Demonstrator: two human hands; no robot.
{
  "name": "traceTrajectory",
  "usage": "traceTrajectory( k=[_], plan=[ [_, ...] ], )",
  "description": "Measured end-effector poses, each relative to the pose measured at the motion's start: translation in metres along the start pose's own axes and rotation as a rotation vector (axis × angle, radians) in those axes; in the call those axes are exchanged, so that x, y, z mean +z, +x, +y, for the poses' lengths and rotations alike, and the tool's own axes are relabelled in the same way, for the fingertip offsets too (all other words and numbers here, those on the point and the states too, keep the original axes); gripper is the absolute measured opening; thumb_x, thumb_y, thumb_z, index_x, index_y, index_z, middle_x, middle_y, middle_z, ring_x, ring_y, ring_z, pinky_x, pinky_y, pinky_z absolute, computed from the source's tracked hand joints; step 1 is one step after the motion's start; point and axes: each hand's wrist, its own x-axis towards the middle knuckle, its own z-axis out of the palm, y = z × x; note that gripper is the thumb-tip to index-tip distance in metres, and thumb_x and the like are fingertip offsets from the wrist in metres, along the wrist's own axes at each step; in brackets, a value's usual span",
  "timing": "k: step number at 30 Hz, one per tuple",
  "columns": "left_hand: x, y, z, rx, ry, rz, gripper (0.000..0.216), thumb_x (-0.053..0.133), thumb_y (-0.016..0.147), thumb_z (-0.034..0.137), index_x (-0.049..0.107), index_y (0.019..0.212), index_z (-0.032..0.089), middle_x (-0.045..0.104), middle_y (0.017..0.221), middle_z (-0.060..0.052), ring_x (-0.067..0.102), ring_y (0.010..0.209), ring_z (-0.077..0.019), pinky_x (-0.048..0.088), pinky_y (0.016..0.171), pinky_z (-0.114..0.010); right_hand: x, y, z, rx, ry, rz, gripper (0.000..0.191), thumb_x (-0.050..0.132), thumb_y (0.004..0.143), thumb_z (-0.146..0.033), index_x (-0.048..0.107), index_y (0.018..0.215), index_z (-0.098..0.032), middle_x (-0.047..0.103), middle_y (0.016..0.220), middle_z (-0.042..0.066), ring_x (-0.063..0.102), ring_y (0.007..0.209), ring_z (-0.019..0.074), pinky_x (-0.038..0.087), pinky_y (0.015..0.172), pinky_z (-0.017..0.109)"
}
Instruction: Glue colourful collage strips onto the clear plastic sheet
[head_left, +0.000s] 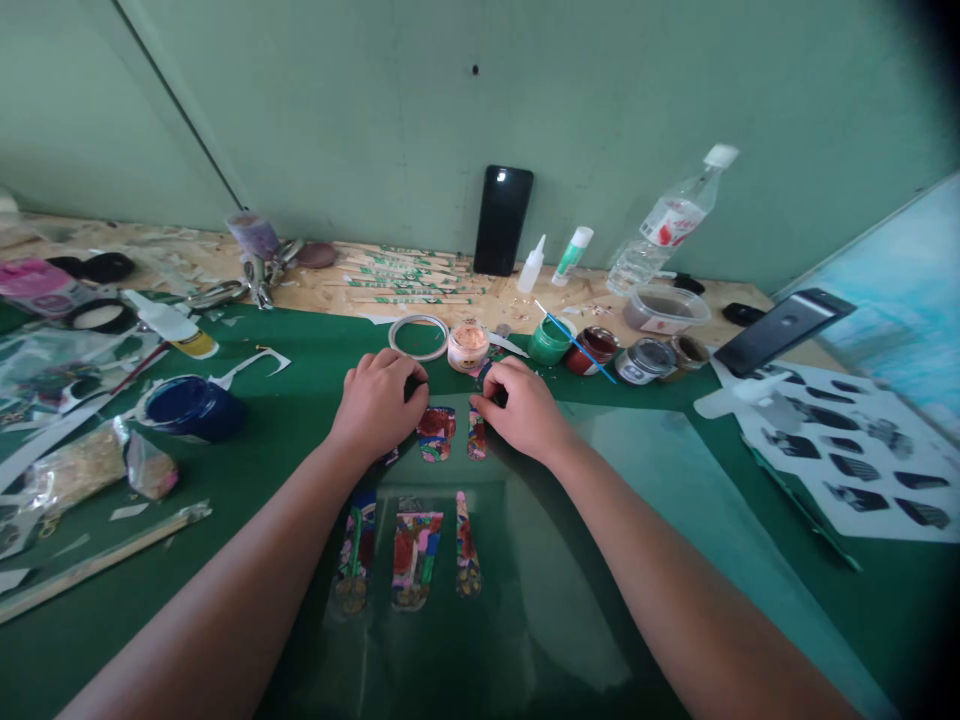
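Observation:
Brightly painted cut-out pieces lie in two rows on a clear plastic sheet (555, 560). At the top of a narrow piece (476, 436), my right hand (519, 408) has its thumb and finger pinched together. My left hand (381, 402) is curled closed over the left end of the same row, covering most of another piece (391, 457); whether it grips anything is hidden. Between both hands a wider piece (436, 433) lies flat. The nearer row has a left piece (356, 555), a broad middle piece (417, 558) and a slim right piece (466, 550).
Beyond my hands stand a peach paint jar (469, 345), a green jar (551, 343) with a blue brush (577, 344) and a red jar (592, 350). A blue pot (193, 408) and clutter lie left. A phone (503, 222) leans against the wall; printed paper (855, 450) lies right.

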Motion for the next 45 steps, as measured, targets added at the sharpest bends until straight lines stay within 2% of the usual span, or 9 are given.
traceTrajectory(
  k=[16, 26, 31, 45],
  plan=[
    [-0.001, -0.001, 0.000, -0.005, -0.009, -0.003, 0.017, 0.055, 0.087, 0.029, 0.068, 0.094, 0.023, 0.067, 0.112, -0.007, 0.058, 0.107, -0.0319, 0.045, 0.089, -0.047, 0.003, 0.003, 0.002, 0.053, 0.010, 0.074, 0.031, 0.071, 0.080, -0.014, 0.044, 0.066, -0.022, 0.053, 0.075, 0.000, 0.051, 0.068, 0.0162, 0.039, 0.065, 0.031],
    [-0.001, 0.000, 0.001, -0.003, -0.003, -0.007, 0.017, 0.055, 0.087, 0.029, 0.069, 0.094, 0.022, 0.067, 0.112, -0.007, 0.057, 0.107, -0.0320, 0.046, 0.089, -0.047, -0.005, 0.001, 0.008, 0.060, 0.087, 0.004, 0.027, 0.078, 0.076, -0.016, 0.053, 0.067, -0.020, 0.059, 0.079, 0.000, 0.052, 0.068, 0.0146, 0.040, 0.064, 0.030],
    [-0.001, -0.001, 0.000, 0.009, -0.002, -0.004, 0.018, 0.054, 0.088, 0.028, 0.069, 0.095, 0.022, 0.067, 0.111, -0.007, 0.058, 0.106, -0.0315, 0.046, 0.090, -0.047, -0.008, 0.000, 0.010, 0.051, 0.124, -0.022, 0.025, 0.082, 0.074, -0.019, 0.057, 0.074, -0.020, 0.060, 0.082, 0.000, 0.053, 0.071, 0.0148, 0.041, 0.063, 0.029],
    [0.000, 0.000, -0.002, 0.023, -0.012, 0.003, 0.018, 0.055, 0.088, 0.028, 0.069, 0.095, 0.020, 0.067, 0.110, -0.008, 0.059, 0.104, -0.0308, 0.046, 0.091, -0.047, -0.014, -0.003, 0.011, 0.015, 0.152, -0.107, 0.035, 0.085, 0.072, -0.025, 0.054, 0.086, -0.022, 0.061, 0.093, 0.002, 0.055, 0.082, 0.0177, 0.044, 0.070, 0.031]
  ],
)
